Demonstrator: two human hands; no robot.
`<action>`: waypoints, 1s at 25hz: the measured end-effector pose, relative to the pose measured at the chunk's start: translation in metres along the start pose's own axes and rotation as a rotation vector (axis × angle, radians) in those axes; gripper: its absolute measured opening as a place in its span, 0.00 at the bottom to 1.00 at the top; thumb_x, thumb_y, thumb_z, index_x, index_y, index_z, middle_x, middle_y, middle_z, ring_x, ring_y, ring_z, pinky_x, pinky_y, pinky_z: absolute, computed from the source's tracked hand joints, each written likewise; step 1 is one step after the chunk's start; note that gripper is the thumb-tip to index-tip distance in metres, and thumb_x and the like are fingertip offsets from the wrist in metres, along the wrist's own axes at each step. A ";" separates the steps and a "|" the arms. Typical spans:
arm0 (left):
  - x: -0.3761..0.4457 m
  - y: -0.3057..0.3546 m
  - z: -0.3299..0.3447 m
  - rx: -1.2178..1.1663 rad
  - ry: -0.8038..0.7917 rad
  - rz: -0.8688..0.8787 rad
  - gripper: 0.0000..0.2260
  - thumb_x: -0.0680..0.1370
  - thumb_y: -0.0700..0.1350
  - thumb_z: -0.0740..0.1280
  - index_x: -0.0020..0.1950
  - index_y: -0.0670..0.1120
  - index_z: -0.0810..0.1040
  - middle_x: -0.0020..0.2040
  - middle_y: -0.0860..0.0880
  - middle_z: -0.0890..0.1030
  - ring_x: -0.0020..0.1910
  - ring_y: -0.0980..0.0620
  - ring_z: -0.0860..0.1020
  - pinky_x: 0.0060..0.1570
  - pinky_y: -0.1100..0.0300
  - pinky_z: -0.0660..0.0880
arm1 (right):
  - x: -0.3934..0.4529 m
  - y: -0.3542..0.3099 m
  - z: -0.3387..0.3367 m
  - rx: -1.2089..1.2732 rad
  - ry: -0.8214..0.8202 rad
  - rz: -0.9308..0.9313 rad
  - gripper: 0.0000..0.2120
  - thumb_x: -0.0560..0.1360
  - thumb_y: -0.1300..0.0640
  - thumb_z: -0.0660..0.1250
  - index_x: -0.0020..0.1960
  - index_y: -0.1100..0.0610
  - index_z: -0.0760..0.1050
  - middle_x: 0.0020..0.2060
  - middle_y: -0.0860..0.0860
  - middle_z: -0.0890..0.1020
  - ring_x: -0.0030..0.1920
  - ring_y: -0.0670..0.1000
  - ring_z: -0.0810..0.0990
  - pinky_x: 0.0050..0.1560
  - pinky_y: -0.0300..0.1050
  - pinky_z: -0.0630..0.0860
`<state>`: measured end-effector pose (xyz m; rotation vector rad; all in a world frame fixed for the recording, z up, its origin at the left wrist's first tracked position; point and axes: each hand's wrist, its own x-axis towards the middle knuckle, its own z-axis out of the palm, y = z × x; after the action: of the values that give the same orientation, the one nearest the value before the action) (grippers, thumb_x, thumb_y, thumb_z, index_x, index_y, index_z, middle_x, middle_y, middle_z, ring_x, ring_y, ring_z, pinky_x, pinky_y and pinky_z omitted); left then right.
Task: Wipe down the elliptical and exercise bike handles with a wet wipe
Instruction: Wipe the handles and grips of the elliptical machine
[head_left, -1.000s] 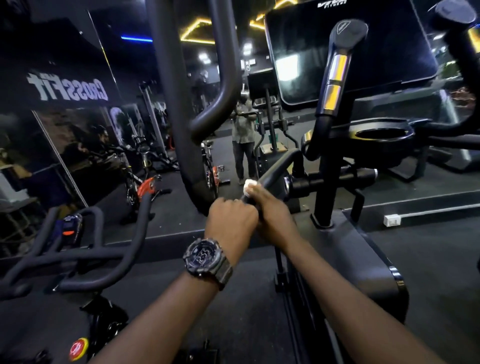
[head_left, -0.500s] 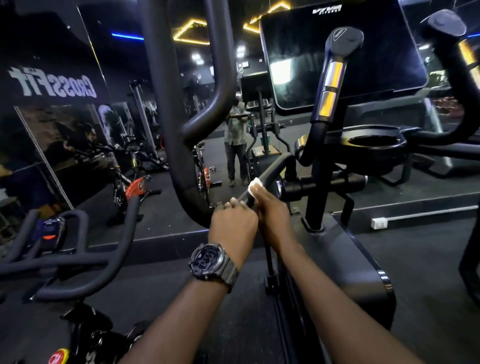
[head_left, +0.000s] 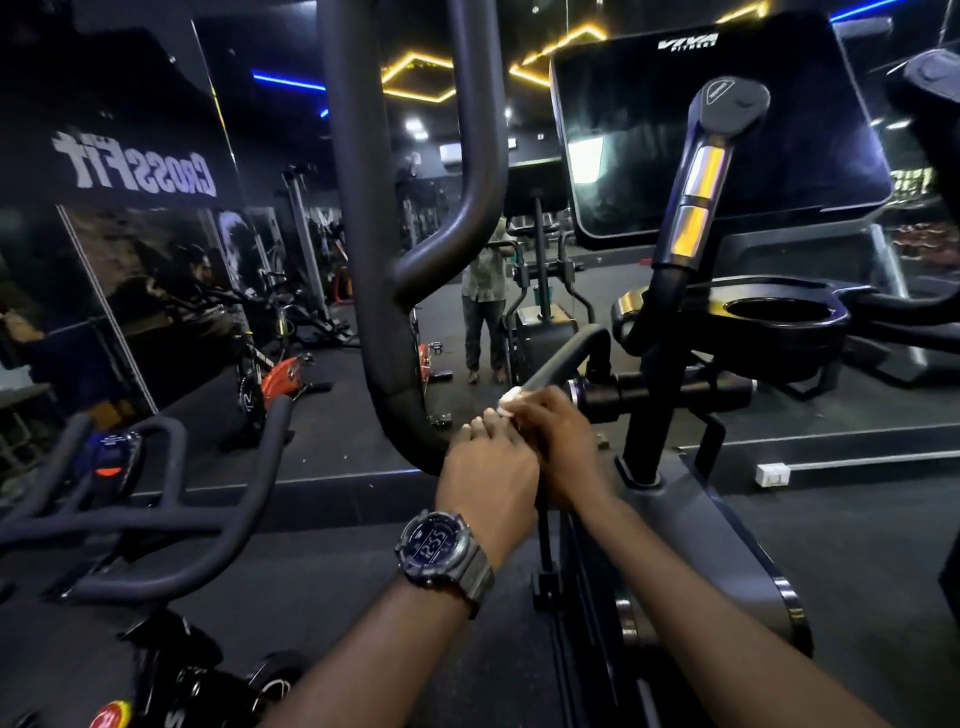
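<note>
My right hand (head_left: 561, 441) grips a white wet wipe (head_left: 510, 400) wrapped against the low black bar (head_left: 566, 353) of the elliptical, near the middle of the view. Only a corner of the wipe shows past my fingers. My left hand (head_left: 491, 480), with a dark watch on its wrist, curls round the same bar just below and left of the right hand. The elliptical's tall curved handle (head_left: 363, 218) rises in front of me. Its short grip with yellow sensor plates (head_left: 698, 197) stands to the right. The exercise bike handlebars (head_left: 171, 525) lie at the lower left.
The elliptical's dark console screen (head_left: 701, 130) and cup holder (head_left: 779, 312) sit to the right. A mirror wall ahead reflects a standing person (head_left: 485, 306) and other bikes. A white socket box (head_left: 773, 474) lies on the floor by the raised ledge.
My head has shifted slightly, so the machine sits a little differently in view. Both hands stay on the low bar; the right hand with the wipe has slid a little along it.
</note>
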<state>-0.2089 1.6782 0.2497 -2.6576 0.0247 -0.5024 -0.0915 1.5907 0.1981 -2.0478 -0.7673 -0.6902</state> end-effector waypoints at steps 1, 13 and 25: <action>0.003 0.000 0.003 -0.026 0.011 0.008 0.28 0.79 0.45 0.60 0.75 0.32 0.59 0.72 0.32 0.66 0.69 0.37 0.69 0.66 0.48 0.68 | 0.000 0.000 -0.001 0.039 -0.061 -0.015 0.13 0.75 0.70 0.65 0.57 0.62 0.81 0.49 0.52 0.78 0.50 0.49 0.75 0.50 0.28 0.65; 0.035 0.010 0.016 -0.170 -0.122 0.037 0.41 0.79 0.56 0.62 0.79 0.35 0.45 0.80 0.36 0.48 0.79 0.40 0.49 0.77 0.45 0.51 | 0.040 0.038 -0.013 -0.037 0.033 0.020 0.21 0.73 0.73 0.63 0.63 0.60 0.78 0.64 0.54 0.79 0.67 0.51 0.75 0.70 0.31 0.61; 0.057 0.017 0.025 -0.180 -0.089 0.034 0.47 0.76 0.62 0.64 0.79 0.36 0.42 0.80 0.38 0.45 0.79 0.41 0.48 0.78 0.46 0.49 | 0.024 0.069 -0.009 -0.086 -0.151 -0.203 0.33 0.71 0.72 0.66 0.75 0.59 0.66 0.75 0.54 0.67 0.77 0.50 0.61 0.77 0.47 0.56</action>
<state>-0.1459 1.6675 0.2406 -2.8476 0.0917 -0.3864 -0.0277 1.5571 0.1847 -2.1365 -1.0601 -0.6970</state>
